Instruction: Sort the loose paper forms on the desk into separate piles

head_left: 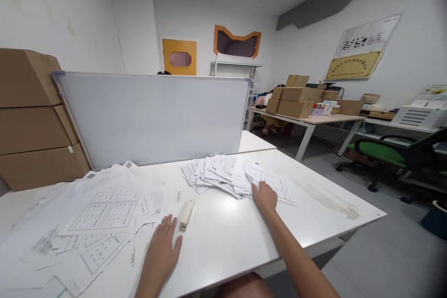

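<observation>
- Your right hand [264,195] is at the near edge of a printed sheet [268,179], right end of the fanned pile [220,172]. Fingers bent and close together; can't tell if they're pinching paper or just pressing on it.
- Your left hand [161,249] is palm down on the white table [220,247], holding nothing. Fingers near one another, thumb spread away.
- Cream stapler [187,214] lies just beyond your left hand, on its thumb side, not gripped. It sits between the two paper groups.
- Fanned pile is mid-table, in front of the whiteboard [157,121]. Sheets overlap, edges stagger, nothing squared up.
- Loose spread [104,212] covers the left end of the table, near the stacked cardboard boxes [33,125]. Sheets lie at mixed angles, some printed with grids.
- Done, as far as I can judge: the paper is split into two separate groups, and the fanned one is the more gathered of the two.
- Left, my read: plenty. Both groups are untidy and the sheet at your right hand isn't lined up with the rest.
- Can't confirm any stapling: no staples readable at this size. Can't say which group counts as finished either.
- Overall I'd call it partway, no firmer than that.
</observation>
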The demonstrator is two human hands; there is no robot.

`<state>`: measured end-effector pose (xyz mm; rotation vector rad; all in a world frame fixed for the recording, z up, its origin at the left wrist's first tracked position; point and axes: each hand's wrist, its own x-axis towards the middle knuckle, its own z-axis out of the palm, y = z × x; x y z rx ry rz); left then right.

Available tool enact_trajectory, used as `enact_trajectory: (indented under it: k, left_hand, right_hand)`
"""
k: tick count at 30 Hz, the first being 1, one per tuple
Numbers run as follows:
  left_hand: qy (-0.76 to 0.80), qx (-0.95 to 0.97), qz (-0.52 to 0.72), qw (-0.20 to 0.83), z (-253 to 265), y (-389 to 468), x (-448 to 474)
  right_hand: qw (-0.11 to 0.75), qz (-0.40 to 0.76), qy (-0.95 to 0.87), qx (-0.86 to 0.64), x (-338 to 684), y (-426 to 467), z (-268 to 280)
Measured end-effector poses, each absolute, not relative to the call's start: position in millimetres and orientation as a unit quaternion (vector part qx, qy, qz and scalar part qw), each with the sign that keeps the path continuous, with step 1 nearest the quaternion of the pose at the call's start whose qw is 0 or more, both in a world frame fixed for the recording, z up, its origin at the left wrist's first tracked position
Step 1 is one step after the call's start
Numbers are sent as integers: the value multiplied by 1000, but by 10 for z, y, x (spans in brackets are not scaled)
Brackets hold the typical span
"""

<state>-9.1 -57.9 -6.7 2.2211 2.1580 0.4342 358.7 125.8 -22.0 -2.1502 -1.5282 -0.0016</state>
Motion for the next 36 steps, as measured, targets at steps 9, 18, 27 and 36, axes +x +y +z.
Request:
enact_trajectory:
  k: [9, 18, 27, 36]
  left_hand:
    - [683, 713, 159, 6, -154, -520, -164]
    - [685, 713, 149, 5, -145, -507, -192]
    - [679, 714, 174, -7, -217, -497, -226]
    - [682, 706, 193, 9, -96, -611, -121]
  right_hand:
    - [266, -42, -581, -768, 3567, 1342, -166]
    - [316, -3, -585, -747, 3620, 1395, -169]
    - [394, 10, -578, -714, 3703, 1307, -162]
    - [540, -75, -652, -527, 3462, 751, -128]
